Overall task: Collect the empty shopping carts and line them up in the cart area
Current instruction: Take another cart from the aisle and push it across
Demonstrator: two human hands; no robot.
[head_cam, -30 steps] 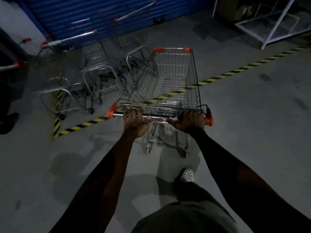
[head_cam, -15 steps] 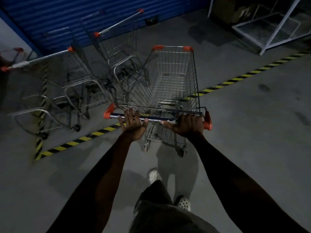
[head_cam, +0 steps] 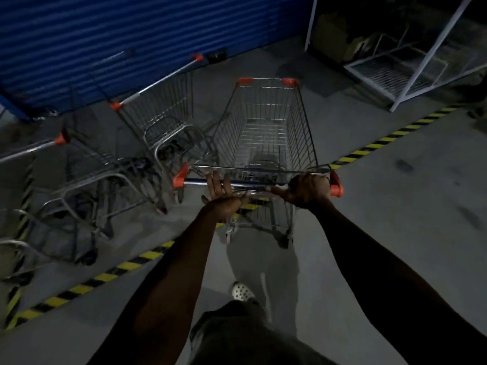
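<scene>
Our cart [head_cam: 266,133] had rolled further across the striped line [head_cam: 126,266]. Our left hand [head_cam: 224,196] pressed the handle [head_cam: 253,183] with straight fingers and our right hand [head_cam: 305,191] gripped it; we judged the cart empty, rigid and light-rolling.

The right hand [head_cam: 307,191] hides its own fingertips beyond the handle bar [head_cam: 253,183]. Far left of the fingers [head_cam: 217,180], the parked carts [head_cam: 79,180] are smeared with blur, and the outermost runs off the edge. Up to their right, the white rack [head_cam: 411,75] is cut off, its contents too dark to tell. The pushed cart [head_cam: 305,133] hides its front wheels under its basket.
</scene>
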